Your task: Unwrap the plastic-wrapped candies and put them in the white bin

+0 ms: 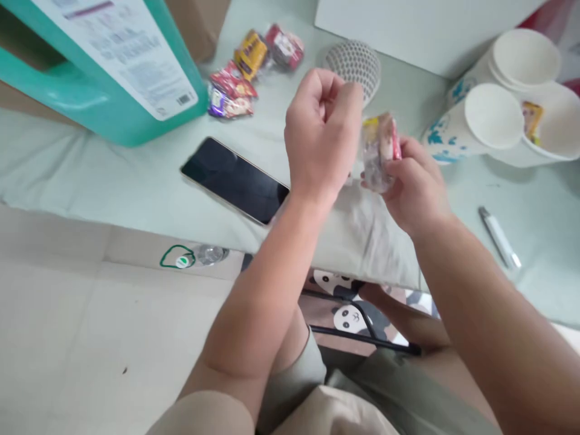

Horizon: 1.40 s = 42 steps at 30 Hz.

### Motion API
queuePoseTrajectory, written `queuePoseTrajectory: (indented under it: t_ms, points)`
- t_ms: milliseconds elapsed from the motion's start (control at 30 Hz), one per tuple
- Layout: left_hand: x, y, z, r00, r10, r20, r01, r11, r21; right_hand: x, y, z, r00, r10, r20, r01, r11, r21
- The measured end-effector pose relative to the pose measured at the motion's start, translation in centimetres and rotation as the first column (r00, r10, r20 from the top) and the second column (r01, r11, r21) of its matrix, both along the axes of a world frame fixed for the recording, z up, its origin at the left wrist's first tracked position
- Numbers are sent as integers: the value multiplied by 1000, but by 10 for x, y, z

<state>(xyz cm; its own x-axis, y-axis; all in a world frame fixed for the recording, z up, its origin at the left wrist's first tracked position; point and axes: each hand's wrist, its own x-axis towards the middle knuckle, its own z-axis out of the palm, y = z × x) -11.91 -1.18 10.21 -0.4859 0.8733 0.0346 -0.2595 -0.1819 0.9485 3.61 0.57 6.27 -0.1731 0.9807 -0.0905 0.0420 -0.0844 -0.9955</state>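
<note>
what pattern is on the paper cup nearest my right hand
White paper cup with blue leafy shapes; clearest in head view.

Pale floor tiles (58,338) spread away to the left, with faint joints, a soft sheen and one small dark speck (125,370) I can't identify. The counter (113,175) is dressed in a light green cloth, creased and drooping over its front edge. Behind it a plain white panel (389,36) stands at the back. Below, black bars (362,339) cross in front of a panda print (348,318). The light is even and rather cool, with gentle shadows.
</note>
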Motion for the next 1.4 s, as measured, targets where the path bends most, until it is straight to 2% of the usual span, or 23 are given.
queuePoseTrajectory:
  t_ms: [67,100,200,267,367,467,533,600,667,767,833,933,1100,1267,1400]
  points:
    - [15,-3,-3,983,-168,-75,160,982,-95,33,-36,1,981,-114,-156,83,977,-196]
    - [23,-6,-4,955,-283,-92,266,951,-159,48,-54,2,966,-177,-186,123,956,-268]
    - [51,-20,-9,788,-604,-119,548,776,-312,87,-106,1,924,-312,-222,212,899,-383]
    - [71,-33,-12,652,-735,-187,654,670,-352,106,-136,-1,899,-358,-254,223,871,-438]
    - [100,-50,-17,455,-841,-292,767,537,-351,128,-171,-6,869,-396,-298,214,842,-494]
    - [128,-62,-21,250,-916,-313,874,352,-335,144,-198,-10,843,-446,-300,246,816,-523]
    - [144,-70,-23,126,-941,-315,905,239,-351,153,-212,-11,848,-448,-284,246,806,-539]
    - [156,-81,-27,67,-945,-319,905,192,-379,161,-225,-11,869,-423,-257,235,809,-539]
    - [163,-96,-31,94,-956,-279,904,199,-378,167,-235,-11,888,-393,-238,229,827,-513]
    - [164,-120,-41,215,-970,-117,917,242,-319,172,-247,-15,888,-371,-269,211,852,-478]
    - [160,-135,-47,263,-965,-3,920,252,-299,171,-251,-19,873,-371,-317,177,847,-502]
    - [156,-150,-52,318,-940,124,904,261,-339,168,-255,-23,849,-368,-380,113,829,-548]
    - [158,-158,-52,420,-891,170,866,338,-368,166,-252,-28,831,-319,-457,45,856,-515]
    - [168,-166,-43,533,-827,177,822,457,-340,167,-248,-32,811,-296,-505,33,885,-465]
    - [172,-163,-41,594,-779,202,788,513,-340,176,-243,-33,860,-301,-412,98,890,-445]
